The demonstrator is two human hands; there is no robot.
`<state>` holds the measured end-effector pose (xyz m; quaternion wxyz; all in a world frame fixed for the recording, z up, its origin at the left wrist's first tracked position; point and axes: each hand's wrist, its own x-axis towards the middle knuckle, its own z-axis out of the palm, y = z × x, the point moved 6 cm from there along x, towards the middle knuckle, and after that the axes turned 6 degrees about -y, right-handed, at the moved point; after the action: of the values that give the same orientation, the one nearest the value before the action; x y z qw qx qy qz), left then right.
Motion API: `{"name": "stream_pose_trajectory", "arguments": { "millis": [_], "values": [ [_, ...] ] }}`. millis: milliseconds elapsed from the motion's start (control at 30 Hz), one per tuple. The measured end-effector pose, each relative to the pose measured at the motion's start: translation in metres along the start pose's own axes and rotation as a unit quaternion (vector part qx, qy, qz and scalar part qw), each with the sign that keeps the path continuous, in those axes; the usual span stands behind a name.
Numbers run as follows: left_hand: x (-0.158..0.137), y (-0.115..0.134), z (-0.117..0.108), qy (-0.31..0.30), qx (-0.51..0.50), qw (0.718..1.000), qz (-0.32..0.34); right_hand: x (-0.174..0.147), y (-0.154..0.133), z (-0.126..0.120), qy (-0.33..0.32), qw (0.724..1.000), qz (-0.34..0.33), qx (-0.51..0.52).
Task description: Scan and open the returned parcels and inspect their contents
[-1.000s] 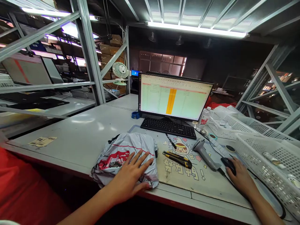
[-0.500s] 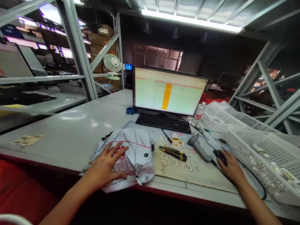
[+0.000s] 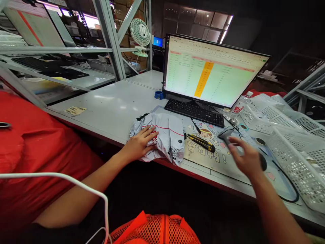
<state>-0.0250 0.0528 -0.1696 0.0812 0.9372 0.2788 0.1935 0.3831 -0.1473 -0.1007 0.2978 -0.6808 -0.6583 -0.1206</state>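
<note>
My left hand [image 3: 141, 144] lies on a crumpled white plastic mailer bag [image 3: 169, 130], its fingers stretched over the red print. The bag sits at the desk's front edge with a printed code facing me. My right hand [image 3: 245, 156], blurred by motion, is at the handle of a grey barcode scanner [image 3: 225, 133]. Thumb and index finger are apart there, and part of the handle is hidden behind them. A black mouse [image 3: 263, 162] shows beyond my right wrist. Between bag and scanner lies a yellow and black utility knife [image 3: 201, 142] on the cartoon desk mat [image 3: 220, 166].
A monitor [image 3: 213, 73] showing a spreadsheet stands behind a black keyboard [image 3: 194, 112]. White perforated baskets [image 3: 294, 166] line the right side. A blue tape roll [image 3: 159, 95] and paper labels [image 3: 75, 110] lie to the left. A red cover [image 3: 50, 135] fills the left foreground.
My right hand has left the mouse and moved left to the scanner. My left hand stays on the bag. The camera view has tilted downward and turned left.
</note>
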Motion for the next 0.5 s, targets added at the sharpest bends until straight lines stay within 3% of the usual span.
{"name": "stream_pose_trajectory", "arguments": {
  "millis": [100, 200, 267, 400, 500],
  "values": [
    [0.003, 0.018, 0.0, -0.01, -0.017, 0.999, 0.035, 0.013, -0.081, 0.055, -0.149, 0.979, -0.103, 0.092],
    [-0.004, 0.028, -0.004, -0.015, -0.002, 0.999, 0.035, 0.014, -0.131, 0.099, -0.269, 0.941, -0.172, 0.111],
    [-0.018, 0.022, -0.003, -0.021, 0.028, 0.999, 0.007, 0.011, -0.142, 0.114, -0.304, 0.926, -0.183, 0.124],
    [-0.06, -0.013, 0.012, -0.048, 0.077, 0.994, -0.058, 0.007, -0.133, 0.118, -0.29, 0.925, -0.163, 0.182],
    [-0.084, -0.035, 0.021, -0.01, 0.077, 0.994, -0.079, 0.003, -0.123, 0.118, -0.269, 0.918, -0.147, 0.253]
  ]
}}
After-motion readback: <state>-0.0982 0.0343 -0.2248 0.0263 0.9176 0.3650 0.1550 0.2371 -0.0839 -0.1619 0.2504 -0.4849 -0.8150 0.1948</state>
